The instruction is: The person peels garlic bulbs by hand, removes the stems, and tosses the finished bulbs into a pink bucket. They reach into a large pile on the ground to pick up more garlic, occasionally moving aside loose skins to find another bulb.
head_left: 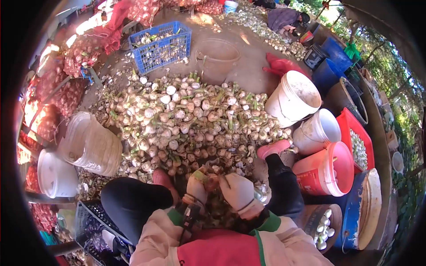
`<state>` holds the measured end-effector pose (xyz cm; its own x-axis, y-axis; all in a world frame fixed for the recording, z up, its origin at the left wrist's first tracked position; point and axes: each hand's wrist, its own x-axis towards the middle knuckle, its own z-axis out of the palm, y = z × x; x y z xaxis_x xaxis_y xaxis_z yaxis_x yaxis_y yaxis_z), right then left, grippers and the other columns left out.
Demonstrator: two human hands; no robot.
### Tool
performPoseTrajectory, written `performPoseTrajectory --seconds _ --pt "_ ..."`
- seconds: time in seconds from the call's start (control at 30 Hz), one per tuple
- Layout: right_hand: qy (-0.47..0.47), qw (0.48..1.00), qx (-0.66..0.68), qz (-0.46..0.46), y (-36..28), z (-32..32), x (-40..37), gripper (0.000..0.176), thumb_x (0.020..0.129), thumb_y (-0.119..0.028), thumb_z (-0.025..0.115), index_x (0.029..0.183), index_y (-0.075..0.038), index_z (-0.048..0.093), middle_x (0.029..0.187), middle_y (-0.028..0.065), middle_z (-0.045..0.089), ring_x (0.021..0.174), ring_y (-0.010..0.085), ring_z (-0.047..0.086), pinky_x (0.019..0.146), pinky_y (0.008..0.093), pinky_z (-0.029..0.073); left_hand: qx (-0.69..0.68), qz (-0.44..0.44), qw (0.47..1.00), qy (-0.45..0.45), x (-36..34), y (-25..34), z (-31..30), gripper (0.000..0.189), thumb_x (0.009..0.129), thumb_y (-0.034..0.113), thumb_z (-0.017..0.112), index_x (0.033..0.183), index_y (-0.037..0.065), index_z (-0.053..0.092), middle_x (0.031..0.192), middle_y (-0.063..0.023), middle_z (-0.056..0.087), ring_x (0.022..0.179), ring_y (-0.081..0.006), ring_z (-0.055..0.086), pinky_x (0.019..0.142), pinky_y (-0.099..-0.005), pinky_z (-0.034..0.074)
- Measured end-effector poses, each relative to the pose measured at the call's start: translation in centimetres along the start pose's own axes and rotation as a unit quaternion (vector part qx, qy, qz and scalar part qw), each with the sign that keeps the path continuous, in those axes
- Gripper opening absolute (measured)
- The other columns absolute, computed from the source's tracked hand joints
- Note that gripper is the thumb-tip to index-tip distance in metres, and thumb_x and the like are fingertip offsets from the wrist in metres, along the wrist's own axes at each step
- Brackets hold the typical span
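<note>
gripping a garlic bulb [211, 181] between left hand [196, 188] and right hand [238, 191], both closed; garlic pile [186, 115] at 12 o'clock; steadying near the stalk seems wise.

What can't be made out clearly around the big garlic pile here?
- Head view: whether the right hand holds a tool. The gloves and the garlic bulb in the left hand cover it.
- Person at the top: too small, near the fisheye edge.
- White bucket at far left: contents hidden by its own wall.
</note>
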<state>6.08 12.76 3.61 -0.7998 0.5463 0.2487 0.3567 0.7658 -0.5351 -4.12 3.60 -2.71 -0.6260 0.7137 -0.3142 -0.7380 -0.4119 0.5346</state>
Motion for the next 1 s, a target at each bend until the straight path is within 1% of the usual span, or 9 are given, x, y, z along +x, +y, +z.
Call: performPoseTrajectory --seconds 0.13,0.17,0.27,0.43,0.53,0.6,0.8,0.9,1.0 --pt "-0.023 0.999 0.01 -0.039 -2.5 -1.0 -1.3 0.031 0.089 -0.026 0.057 0.067 -0.004 0.06 0.068 0.017 0.061 0.062 0.0343 0.06 0.054 0.0454 0.046 0.384 0.251 0.888 -0.018 -0.8 0.9 0.2 0.02 0.094 0.013 0.047 0.085 0.001 0.06 0.072 -0.0048 0.061 0.058 -0.0117 0.056 0.051 -0.0242 0.043" --pt "-0.063 0.996 0.006 -0.068 -2.8 -1.8 -2.1 0.033 0.089 -0.029 0.055 0.068 -0.004 0.061 0.067 0.0174 0.061 0.062 0.0347 0.061 0.055 0.0452 0.046 0.138 0.056 0.989 0.015 -0.5 0.9 -1.0 0.025 0.097 0.019 0.046 0.086 0.0 0.059 0.069 -0.0064 0.059 0.055 -0.0124 0.053 0.048 -0.0247 0.04" --pt "-0.163 0.984 0.028 -0.067 -3.6 -5.3 -3.8 0.028 0.087 -0.028 0.06 0.072 -0.004 0.064 0.068 0.0175 0.06 0.062 0.0357 0.06 0.056 0.0438 0.047 0.028 -0.012 0.991 -0.131 0.6 3.3 -4.7 0.028 0.097 0.023 0.048 0.094 -0.002 0.06 0.066 -0.0077 0.058 0.053 -0.0148 0.051 0.047 -0.0241 0.039" --pt "0.034 0.99 0.112 -0.08 -2.4 -4.5 -3.8 0.049 0.074 -0.026 0.077 0.112 -0.003 0.056 0.114 0.019 0.056 0.103 0.0359 0.055 0.085 0.0448 0.045 -0.067 -0.124 0.986 -0.093 -0.7 -0.3 0.1 0.057 0.099 0.052 0.038 0.121 0.001 0.05 0.092 -0.0142 0.063 0.077 -0.0225 0.062 0.069 -0.0341 0.052" --pt "0.047 0.988 0.113 -0.095 -1.1 -3.9 -4.2 0.054 0.072 -0.023 0.077 0.117 -0.004 0.054 0.117 0.0204 0.05 0.109 0.0397 0.05 0.093 0.0477 0.041 0.299 0.142 0.937 -0.111 1.1 -3.1 -2.4 0.035 0.096 0.035 0.046 0.109 0.003 0.057 0.088 -0.0075 0.064 0.071 -0.0185 0.062 0.062 -0.0317 0.052" --pt "0.164 0.983 -0.033 -0.077 -0.1 -4.2 -3.8 0.051 0.071 -0.015 0.072 0.117 -0.005 0.054 0.117 0.0191 0.051 0.107 0.0398 0.051 0.092 0.0476 0.042 0.203 -0.095 0.962 -0.155 -3.3 3.3 4.4 0.018 0.092 0.021 0.049 0.095 0.005 0.057 0.071 -0.0025 0.057 0.05 -0.0091 0.048 0.043 -0.0227 0.036" --pt "0.148 0.97 -0.102 -0.162 -1.4 -4.1 -3.4 0.048 0.069 -0.006 0.068 0.115 -0.005 0.055 0.118 0.0171 0.051 0.113 0.0385 0.047 0.095 0.0475 0.04 0.232 0.02 0.965 -0.121 -3.2 1.6 5.4 0.015 0.09 0.017 0.052 0.092 0.003 0.057 0.064 0.0009 0.052 0.043 -0.0086 0.041 0.041 -0.0236 0.031" --pt "0.129 0.98 0.107 -0.102 -2.1 -5.0 -3.8 0.052 0.072 -0.008 0.072 0.119 -0.003 0.052 0.112 0.0159 0.054 0.105 0.0323 0.053 0.093 0.042 0.043 0.178 -0.044 0.981 -0.067 -3.6 2.8 4.8 0.012 0.089 0.012 0.054 0.094 0.003 0.058 0.062 0.0012 0.051 0.041 -0.0085 0.04 0.04 -0.0235 0.031" --pt "0.069 0.817 0.554 0.147 -1.0 -4.7 -1.8 0.046 0.082 -0.009 0.069 0.123 -0.001 0.05 0.104 0.0122 0.059 0.095 0.0172 0.057 0.082 0.0296 0.048 0.176 -0.087 0.976 -0.092 -5.5 0.8 3.8 0.018 0.091 0.016 0.051 0.1 0.002 0.058 0.069 -0.002 0.056 0.056 -0.0122 0.052 0.049 -0.0262 0.042"
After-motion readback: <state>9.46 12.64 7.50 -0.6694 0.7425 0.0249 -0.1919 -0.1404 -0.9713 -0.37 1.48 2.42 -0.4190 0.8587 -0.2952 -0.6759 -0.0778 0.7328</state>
